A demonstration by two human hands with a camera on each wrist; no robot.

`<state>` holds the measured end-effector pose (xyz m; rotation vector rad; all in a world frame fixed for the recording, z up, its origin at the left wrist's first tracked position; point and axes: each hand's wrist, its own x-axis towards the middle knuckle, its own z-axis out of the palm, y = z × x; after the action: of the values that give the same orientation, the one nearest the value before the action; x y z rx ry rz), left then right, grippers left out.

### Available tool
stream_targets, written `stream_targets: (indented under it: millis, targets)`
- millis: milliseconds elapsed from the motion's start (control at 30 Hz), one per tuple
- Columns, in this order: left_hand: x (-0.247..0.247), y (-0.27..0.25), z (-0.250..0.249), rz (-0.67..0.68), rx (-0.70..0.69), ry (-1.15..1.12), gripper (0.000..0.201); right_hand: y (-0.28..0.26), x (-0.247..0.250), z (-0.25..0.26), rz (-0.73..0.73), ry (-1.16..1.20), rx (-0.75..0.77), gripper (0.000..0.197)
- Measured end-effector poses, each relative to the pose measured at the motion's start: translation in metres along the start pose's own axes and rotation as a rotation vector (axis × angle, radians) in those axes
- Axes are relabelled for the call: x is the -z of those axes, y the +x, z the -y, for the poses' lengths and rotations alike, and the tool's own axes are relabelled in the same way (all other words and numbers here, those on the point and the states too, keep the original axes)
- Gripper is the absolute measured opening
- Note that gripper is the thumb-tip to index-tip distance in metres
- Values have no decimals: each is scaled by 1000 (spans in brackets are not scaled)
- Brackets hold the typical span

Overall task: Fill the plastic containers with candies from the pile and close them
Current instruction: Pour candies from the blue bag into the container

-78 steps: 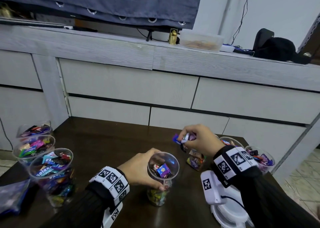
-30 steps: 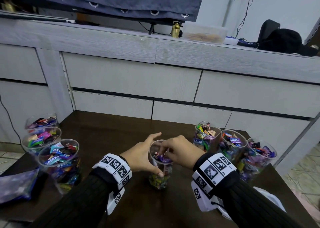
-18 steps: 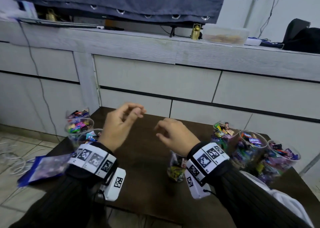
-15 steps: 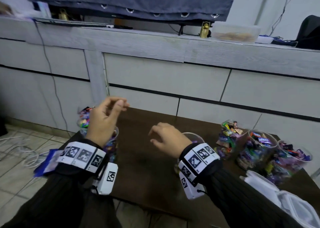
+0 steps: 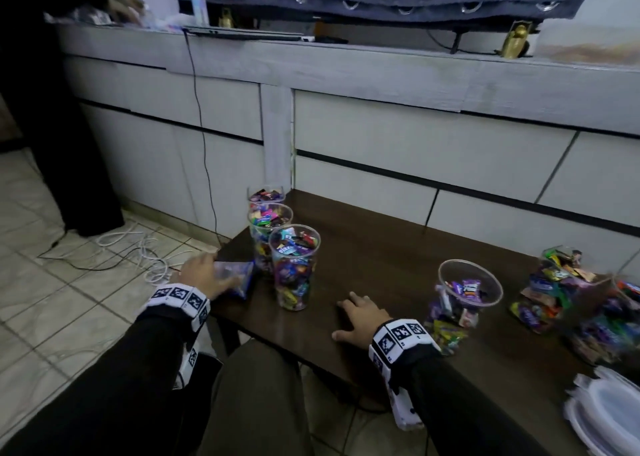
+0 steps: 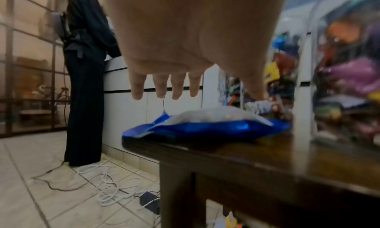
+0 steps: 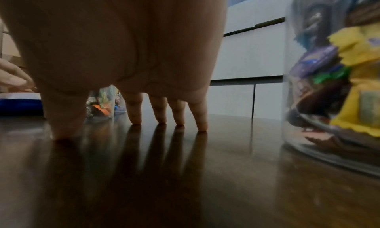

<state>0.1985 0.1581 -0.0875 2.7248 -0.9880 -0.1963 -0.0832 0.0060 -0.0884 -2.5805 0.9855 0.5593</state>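
My left hand (image 5: 204, 275) reaches over the blue and clear plastic candy bag (image 5: 235, 277) lying flat at the left corner of the dark brown wooden table (image 5: 374, 265); from the left wrist view my fingers (image 6: 164, 86) hang straight and loose above the bag with a gap under them, and only my thumb comes down near its far end, so I am gripping nothing there. My right hand (image 5: 360, 320) is spread flat on the table, its fingertips (image 7: 179, 117) and thumb pressing the glossy wood, holding nothing. Just right of that hand stands the clear plastic cup-shaped container, partly filled with wrapped candies (image 5: 464, 303), upright with its mouth open and no lid on it. Three more clear plastic containers heaped with colourful candies (image 5: 294, 268) stand in a close row near the bag, at the table's left side, also uncovered. Another group of filled clear containers (image 5: 554, 289) sits at the right end of the table, blurred. A stack of white plastic lids (image 5: 609, 410) lies at the near right corner. White and black cables (image 5: 138, 247) trail over the tiled floor, beside a person in dark clothes (image 6: 86, 69) standing at the grey counter.
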Motion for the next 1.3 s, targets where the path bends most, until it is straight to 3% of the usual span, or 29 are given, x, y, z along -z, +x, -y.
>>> stream_targets:
  millis: [100, 267, 400, 700, 833, 1000, 1200, 1300]
  targets:
    - [-11, 7, 9, 127, 1, 138, 114, 4, -6, -4, -15, -10, 2, 78]
    - [-24, 17, 16, 161, 169, -54, 125, 7, -9, -6, -35, -12, 16, 78]
    - [-24, 19, 17, 55, 157, -106, 109, 8, -10, -8, -38, -11, 21, 78]
    - [-3, 13, 21, -154, 98, -616, 64, 2, -9, -15, -42, 48, 76, 77]
    - [37, -6, 27, -62, -76, -685, 55, -7, -8, -23, -33, 58, 133, 72]
    - [78, -56, 20, 236, -383, -748, 58, -19, -14, -37, -48, 54, 174, 65]
    - [69, -100, -68, 400, -774, -716, 56, -41, -24, -60, -105, 60, 208, 56]
    - [48, -105, -119, 372, -940, -606, 53, -57, -28, -75, -139, 52, 212, 52]
